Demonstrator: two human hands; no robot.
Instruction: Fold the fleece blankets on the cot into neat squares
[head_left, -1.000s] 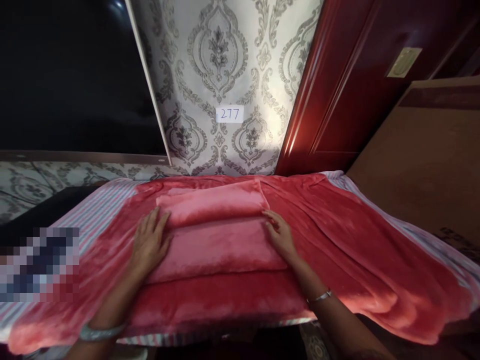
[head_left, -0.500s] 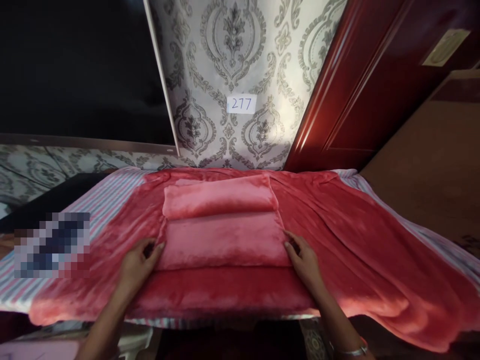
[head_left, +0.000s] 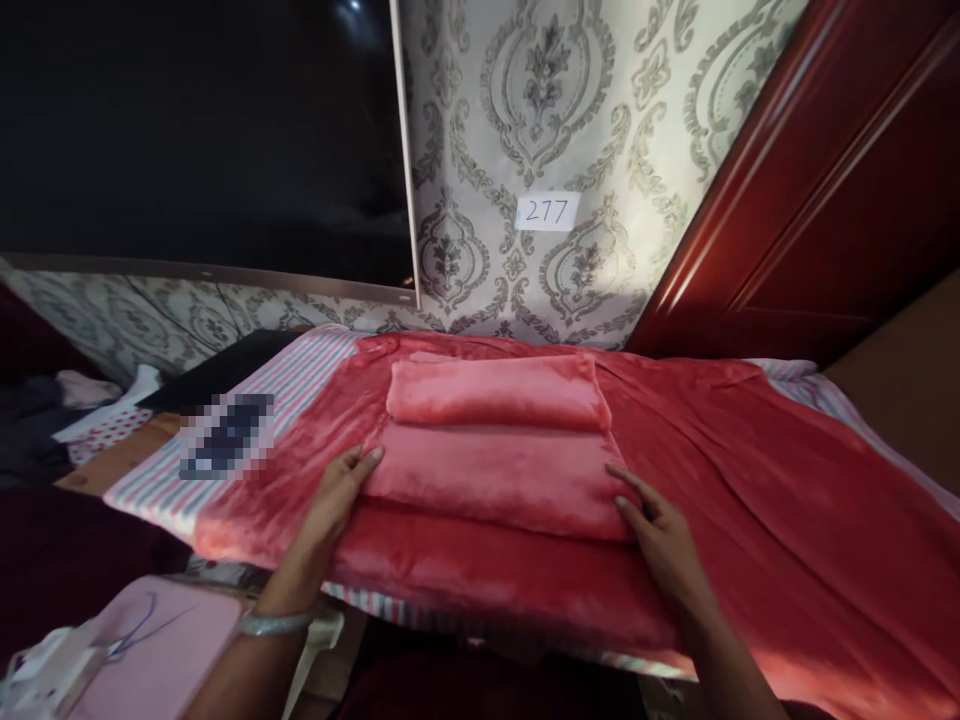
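Observation:
A pink plush cloth (head_left: 499, 480) lies folded in front of me, with a thicker folded part (head_left: 499, 392) across its far end. My left hand (head_left: 341, 490) has the left edge of its near part between thumb and fingers. At the right edge my right hand (head_left: 664, 525) pinches the fabric the same way; some fingertips are hidden. Beneath the folded cloth spreads a larger red plush blanket (head_left: 720, 500), its far and near edges sagging over the surface. A striped sheet (head_left: 300, 375) shows under the blanket.
A blurred-out dark item (head_left: 229, 435) sits on the striped sheet at left. Behind stand a large black screen (head_left: 202, 130), patterned wallpaper with a paper label (head_left: 547, 211) reading 277, and a red wooden door (head_left: 840, 200). A pink stool-like surface (head_left: 161, 630) with cables is at lower left.
The view has swung left, so everything sits farther right in the picture. Both hands stay at the side edges of the folded pink cloth, which looks much the same.

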